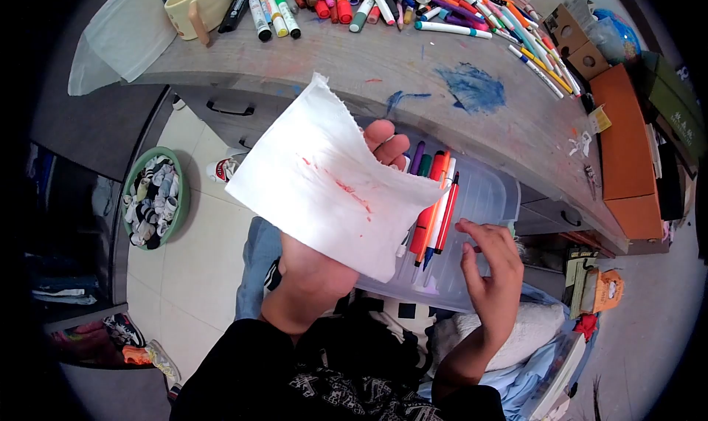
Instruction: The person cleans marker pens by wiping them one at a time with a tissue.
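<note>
Left hand [387, 142] sits cupped beneath the stained cloth [324, 192], grip hidden; half-open right hand [490, 262], empty, is beside markers [447, 214]. Loose support could drop the cloth.

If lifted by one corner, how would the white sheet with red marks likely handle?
The white sheet would probably flop, since its edge curves where it lies across the left hand. It should be light, as it looks thin. It may tear easily: its upper edge looks ragged.
</note>
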The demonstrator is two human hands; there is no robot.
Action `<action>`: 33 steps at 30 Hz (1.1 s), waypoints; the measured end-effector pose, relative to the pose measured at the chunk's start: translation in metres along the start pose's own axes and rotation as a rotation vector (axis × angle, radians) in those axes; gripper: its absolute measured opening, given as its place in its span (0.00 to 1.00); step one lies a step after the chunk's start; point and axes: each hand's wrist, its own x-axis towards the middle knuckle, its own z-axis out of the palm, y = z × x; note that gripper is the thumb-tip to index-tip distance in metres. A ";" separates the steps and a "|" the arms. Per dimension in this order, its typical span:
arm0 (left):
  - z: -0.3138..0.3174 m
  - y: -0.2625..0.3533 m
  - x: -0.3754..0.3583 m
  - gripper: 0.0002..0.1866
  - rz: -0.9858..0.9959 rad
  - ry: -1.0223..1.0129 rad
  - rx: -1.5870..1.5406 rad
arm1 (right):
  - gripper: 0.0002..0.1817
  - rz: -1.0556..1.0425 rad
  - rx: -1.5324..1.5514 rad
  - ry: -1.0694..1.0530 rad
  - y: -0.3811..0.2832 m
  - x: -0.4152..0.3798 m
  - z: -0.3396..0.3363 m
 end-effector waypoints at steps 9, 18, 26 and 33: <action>0.000 0.001 -0.001 0.28 0.031 -0.020 0.029 | 0.17 -0.034 -0.005 -0.016 0.000 0.001 0.002; -0.003 0.000 -0.002 0.27 0.014 -0.015 -0.114 | 0.18 -0.116 -0.056 -0.049 -0.001 0.005 -0.005; 0.001 0.000 -0.004 0.27 -0.009 0.026 -0.115 | 0.16 -0.269 -0.130 0.234 -0.014 0.039 -0.056; 0.001 0.000 -0.002 0.27 -0.007 0.058 -0.137 | 0.08 -0.097 -0.278 0.277 0.057 0.165 -0.129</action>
